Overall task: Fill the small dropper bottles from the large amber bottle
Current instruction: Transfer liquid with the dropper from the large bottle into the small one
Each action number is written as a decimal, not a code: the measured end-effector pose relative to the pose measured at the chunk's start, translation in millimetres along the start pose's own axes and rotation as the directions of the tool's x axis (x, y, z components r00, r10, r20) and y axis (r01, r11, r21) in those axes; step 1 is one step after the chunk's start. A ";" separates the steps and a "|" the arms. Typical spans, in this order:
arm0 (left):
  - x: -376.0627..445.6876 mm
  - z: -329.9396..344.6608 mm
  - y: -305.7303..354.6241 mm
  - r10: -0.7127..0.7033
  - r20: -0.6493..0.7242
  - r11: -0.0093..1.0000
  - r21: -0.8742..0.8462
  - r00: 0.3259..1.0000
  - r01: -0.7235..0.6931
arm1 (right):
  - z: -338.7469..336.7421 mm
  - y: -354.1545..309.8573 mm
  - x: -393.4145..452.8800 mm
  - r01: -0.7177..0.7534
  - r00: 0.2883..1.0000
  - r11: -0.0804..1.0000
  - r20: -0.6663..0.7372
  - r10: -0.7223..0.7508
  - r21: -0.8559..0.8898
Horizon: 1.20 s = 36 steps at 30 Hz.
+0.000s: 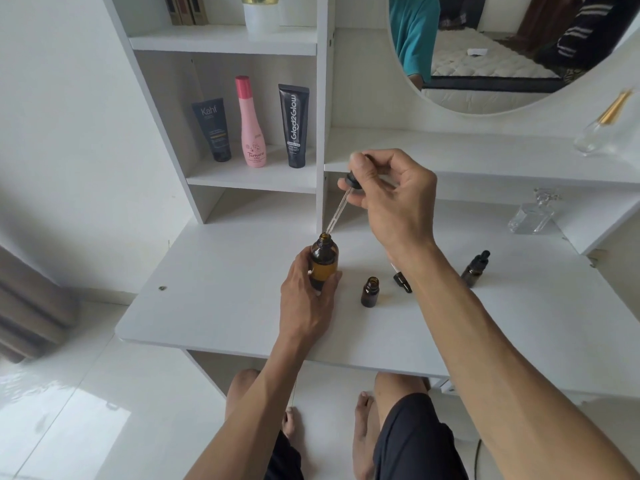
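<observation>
My left hand [308, 299] grips the large amber bottle [323, 259], which stands upright and uncapped on the white desk [214, 299]. My right hand [391, 199] pinches the black bulb of a glass dropper [341, 206]; its tip hangs just above the big bottle's mouth. A small amber bottle [370, 292] stands open to the right of the large one. Its black dropper cap [401, 280] lies on the desk beside it, partly behind my right forearm. A second small dropper bottle [475, 268], capped, stands further right.
Shelves at the back hold a dark tube [213, 129], a pink bottle [251, 124] and a black tube [293, 126]. Clear glass bottles [531, 216] sit at the right under a round mirror [512, 50]. My knees are below the desk's front edge.
</observation>
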<state>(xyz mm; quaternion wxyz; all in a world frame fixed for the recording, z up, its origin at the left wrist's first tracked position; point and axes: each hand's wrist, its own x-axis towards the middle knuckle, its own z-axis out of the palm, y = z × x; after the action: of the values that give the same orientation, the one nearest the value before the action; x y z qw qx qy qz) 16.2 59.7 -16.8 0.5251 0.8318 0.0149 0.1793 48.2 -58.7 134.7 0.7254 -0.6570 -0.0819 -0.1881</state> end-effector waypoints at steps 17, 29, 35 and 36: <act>-1.4 0.0 2.9 -0.013 -0.006 1.000 0.009 1.000 0.013 | -71.1 17.2 -14.2 -0.134 0.967 0.988 -0.209 0.148 0.082; -2.0 0.2 3.3 -0.013 -0.012 1.000 0.016 1.000 0.014 | -76.1 35.9 -29.2 -0.206 0.949 0.974 -0.223 0.221 0.090; -2.0 0.3 2.5 -0.015 -0.012 1.000 0.004 1.000 0.015 | -75.5 41.5 -30.3 -0.202 0.956 0.979 -0.209 0.205 0.039; -2.0 0.3 2.2 -0.016 -0.012 1.000 0.004 1.000 0.016 | -75.5 41.5 -30.4 -0.198 0.958 0.980 -0.207 0.200 0.029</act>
<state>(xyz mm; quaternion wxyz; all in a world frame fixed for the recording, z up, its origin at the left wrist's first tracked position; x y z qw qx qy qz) 14.1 58.0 -15.5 0.5247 0.8317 0.0252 0.1799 26.4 -125.2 76.0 0.7479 -0.6355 0.0605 -0.1818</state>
